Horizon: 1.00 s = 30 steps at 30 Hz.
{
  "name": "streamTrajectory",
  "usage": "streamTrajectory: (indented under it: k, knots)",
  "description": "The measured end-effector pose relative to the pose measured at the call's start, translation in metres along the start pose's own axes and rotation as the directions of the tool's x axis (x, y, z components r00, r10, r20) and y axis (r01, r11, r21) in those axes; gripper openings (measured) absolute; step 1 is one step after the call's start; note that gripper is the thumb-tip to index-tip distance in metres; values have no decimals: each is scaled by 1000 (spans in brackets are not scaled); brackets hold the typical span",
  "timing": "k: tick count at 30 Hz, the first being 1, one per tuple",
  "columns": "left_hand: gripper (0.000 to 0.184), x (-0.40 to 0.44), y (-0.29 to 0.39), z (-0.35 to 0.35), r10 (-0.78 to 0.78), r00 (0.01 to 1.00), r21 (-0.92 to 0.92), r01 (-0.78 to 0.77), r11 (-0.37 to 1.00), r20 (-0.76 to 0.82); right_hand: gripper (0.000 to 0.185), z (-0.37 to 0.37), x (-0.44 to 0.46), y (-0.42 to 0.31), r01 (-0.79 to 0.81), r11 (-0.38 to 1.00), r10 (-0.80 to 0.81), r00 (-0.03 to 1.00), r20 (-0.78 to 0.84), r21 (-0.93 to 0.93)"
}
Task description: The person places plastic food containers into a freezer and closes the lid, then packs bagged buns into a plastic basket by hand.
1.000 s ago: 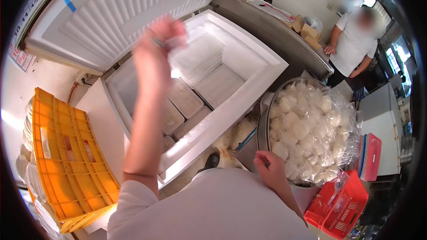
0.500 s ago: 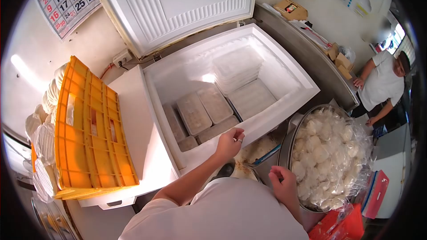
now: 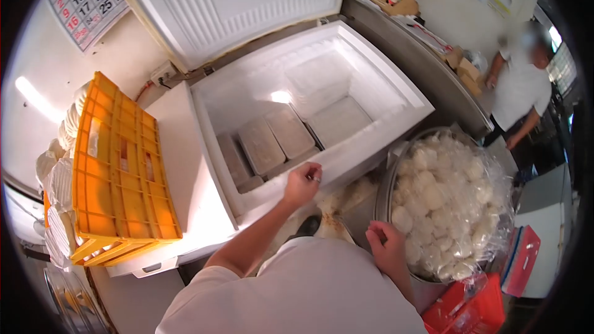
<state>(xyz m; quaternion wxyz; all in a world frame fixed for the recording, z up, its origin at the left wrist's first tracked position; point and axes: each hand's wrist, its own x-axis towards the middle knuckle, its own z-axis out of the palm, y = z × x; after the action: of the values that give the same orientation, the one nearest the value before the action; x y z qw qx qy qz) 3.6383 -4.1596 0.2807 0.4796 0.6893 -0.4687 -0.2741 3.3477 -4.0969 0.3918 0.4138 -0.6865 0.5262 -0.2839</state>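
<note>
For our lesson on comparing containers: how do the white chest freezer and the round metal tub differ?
Shape: the chest freezer is boxy, while the metal tub is round.
Size: the freezer is clearly larger than the tub.
Contents: the freezer holds rectangular containers low inside; the tub is heaped with pale, rounded pieces and clear plastic.
Shared: both are open-topped, the left hand near the freezer, the right hand beside the tub.

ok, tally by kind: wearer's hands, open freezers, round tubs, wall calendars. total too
Wearer's left hand and right hand: 2
Open freezer: 1
Round tub: 1
Wall calendar: 1
Total: 5
</note>
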Motion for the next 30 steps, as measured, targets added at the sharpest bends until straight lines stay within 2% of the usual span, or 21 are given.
streamTrajectory:
  k: [9,12,18,21,22,24,26,28,30]
  knots:
    - [18,1,2,3,8,999,32,-6,999,-52,22,-10,-8,22,-22,989,17,999,34,144]
    - [19,7,5,2,-61,998,-5,61,998,-18,21,-10,17,1,32,996,-37,998,59,81]
    - [22,36,18,13,-159,968,15,159,987,196,19,24,109,-44,108,990,-111,993,31,87]
    - [20,68,14,23,-168,949,-42,185,982,267,23,52,170,-44,3,1000,-3,1000,24,28]
    - [19,82,10,26,-169,946,-68,194,979,276,26,61,194,-36,15,999,-14,1000,20,-50]
    - [22,117,-7,28,-198,957,-30,209,977,214,32,76,239,-11,39,979,-35,999,25,-201]
    - [24,161,-61,42,-232,965,21,231,973,124,38,90,280,12,79,938,-90,996,-15,-339]
    - [27,204,-136,59,-440,884,-76,455,887,157,45,103,298,38,74,888,-102,994,-37,-453]
    - [26,230,-169,62,-583,786,15,593,805,207,52,116,311,59,55,838,-87,996,-34,-542]
